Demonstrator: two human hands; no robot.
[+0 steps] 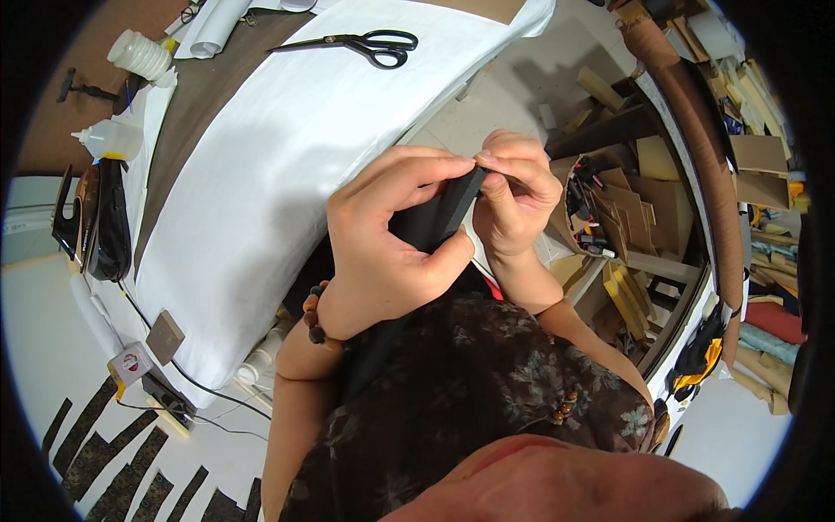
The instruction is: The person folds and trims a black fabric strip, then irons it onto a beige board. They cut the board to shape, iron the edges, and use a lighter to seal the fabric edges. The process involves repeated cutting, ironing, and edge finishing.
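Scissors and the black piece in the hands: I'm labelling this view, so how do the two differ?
The scissors lie on the white sheet; the black piece is held up by the left hand and right hand. The scissors have two looped handles and a pointed tip; the black piece shows a plain, flat face. Both look black.

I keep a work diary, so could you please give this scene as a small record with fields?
Left hand: around a long, black, flat-sided piece, material unclear
Right hand: at the piece's upper end, fingers pinched together
Worn on left wrist: bracelet of round brown and dark beads
Worktop: wide white sheet, with black loop-handled scissors lying on it
Right side: long brown roll
Lower left: dark, patterned cut strips
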